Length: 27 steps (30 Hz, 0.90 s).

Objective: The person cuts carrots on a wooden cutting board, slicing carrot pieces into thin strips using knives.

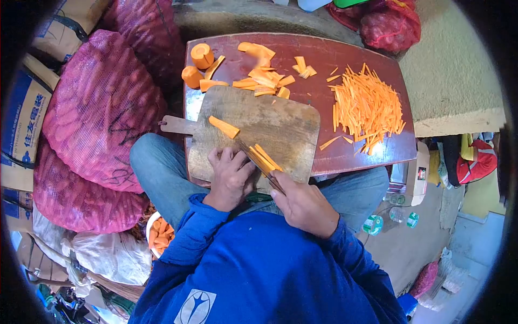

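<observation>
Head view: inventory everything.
Rounded wooden board: 1, brown, before torso.
Long metal knife: 1, dark, right hand.
Flat carrot slices: many, orange, board and table.
Thin carrot strips: many, orange, table's right.
Round carrot chunks: 2, orange, table's far left.
Glossy table: 1, red, ahead.
Bulging mesh sacks: several, pink, mostly left.
Round tub: 1, white, lower left.
Cardboard boxes: several, blue and tan, far left.
Plastic bottles: several, clear, floor right.
Background clutter: uncounted, mixed, edges.
Left hand: 1, blue sleeve, board.
Right hand: 1, blue sleeve, knife.

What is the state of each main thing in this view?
Right hand: closed on knife
Knife: slanted over cutting board
Left hand: curled, holding unclear
Cutting board: mostly bare, on table
Carrot matchsticks: cut, heaped
Carrot slices: flat, loosely scattered
Carrot chunks: thick, not finely cut
Mesh sacks: full, bulging
White container: holding carrot pieces
</observation>
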Motion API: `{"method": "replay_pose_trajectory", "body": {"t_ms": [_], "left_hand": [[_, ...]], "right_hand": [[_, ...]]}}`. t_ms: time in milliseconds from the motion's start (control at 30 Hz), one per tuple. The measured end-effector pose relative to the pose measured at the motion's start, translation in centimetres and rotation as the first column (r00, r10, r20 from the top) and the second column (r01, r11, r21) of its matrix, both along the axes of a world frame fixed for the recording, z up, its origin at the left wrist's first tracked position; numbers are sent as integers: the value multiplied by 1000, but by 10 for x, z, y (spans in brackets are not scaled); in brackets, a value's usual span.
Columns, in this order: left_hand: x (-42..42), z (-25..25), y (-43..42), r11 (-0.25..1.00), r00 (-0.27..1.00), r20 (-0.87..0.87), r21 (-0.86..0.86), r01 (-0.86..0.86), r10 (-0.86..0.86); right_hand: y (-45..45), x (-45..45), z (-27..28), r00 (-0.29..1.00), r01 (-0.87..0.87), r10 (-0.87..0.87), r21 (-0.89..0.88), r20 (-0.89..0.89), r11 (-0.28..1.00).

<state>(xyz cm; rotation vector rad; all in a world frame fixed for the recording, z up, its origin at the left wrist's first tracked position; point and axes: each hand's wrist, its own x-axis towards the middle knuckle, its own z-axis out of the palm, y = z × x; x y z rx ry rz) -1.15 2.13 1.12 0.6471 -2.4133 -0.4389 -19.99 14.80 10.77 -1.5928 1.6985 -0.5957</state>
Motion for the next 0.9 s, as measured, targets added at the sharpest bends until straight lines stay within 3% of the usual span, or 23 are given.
{"method": "replay_pose_trajectory", "body": {"t_ms": [133,300,433,600,733,900], "left_hand": [[0,-2,1,1000,999,-34,21,-17,18],[-1,-3,-1,1000,999,-47,13,-9,10],[2,1,-2,1000,999,-38,22,4,-3],[2,-6,-1,1000,998,-61,30,3,-1],[3,-5,-1,999,999,-45,46,13,-10],[1,-6,-2,1000,997,-79,9,13,-12]], "right_hand": [[11,-5,2,1000,-1,1,13,30,1000],[20,0,6,995,-7,9,15,-104,1000],[-2,7,-5,993,-40,41,12,-109,999],[9,2,5,1000,0,-1,-61,-20,998],[14,6,10,996,9,-3,72,-87,997],[-3,14,-8,998,-11,9,-19,-63,1000]]}}
